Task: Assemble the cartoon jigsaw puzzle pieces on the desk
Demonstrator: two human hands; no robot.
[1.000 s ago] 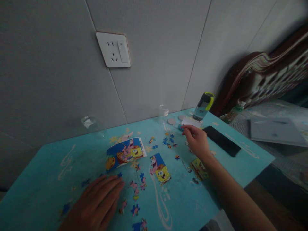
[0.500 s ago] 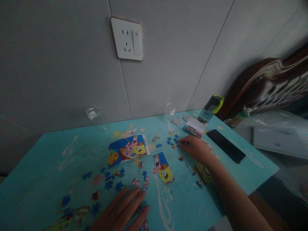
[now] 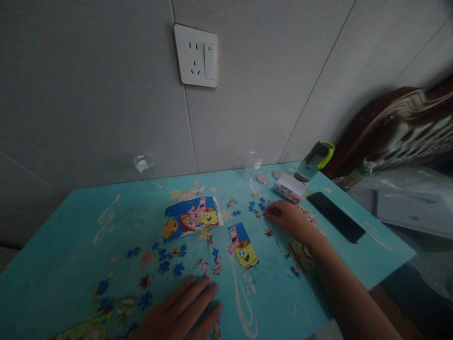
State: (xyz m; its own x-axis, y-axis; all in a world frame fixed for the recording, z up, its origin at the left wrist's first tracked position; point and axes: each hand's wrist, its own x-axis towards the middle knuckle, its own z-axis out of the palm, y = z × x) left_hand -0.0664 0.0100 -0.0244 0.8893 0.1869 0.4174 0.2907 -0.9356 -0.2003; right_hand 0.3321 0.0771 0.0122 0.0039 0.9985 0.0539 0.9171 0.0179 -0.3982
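Where the head view ends below, the left hand (image 3: 184, 309) is cut off, its fingers extended flat; the right hand (image 3: 283, 217) curls beside loose puzzle pieces (image 3: 252, 206), but whether it pinches one cannot be told; a joined puzzle section (image 3: 243, 250) lies between the hands on the worktop (image 3: 279, 307); the right forearm (image 3: 338, 274) partly covers a yellow section (image 3: 300, 255); a transparent cup (image 3: 256, 164) by the wall (image 3: 106, 94) is faint

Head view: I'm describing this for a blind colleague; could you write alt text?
The right hand, fingers bent together, is beside loose puzzle pieces on a turquoise table; the left hand spreads nearer the viewer. Between the hands lies a joined section; a printed picture and a bottle are farther back.
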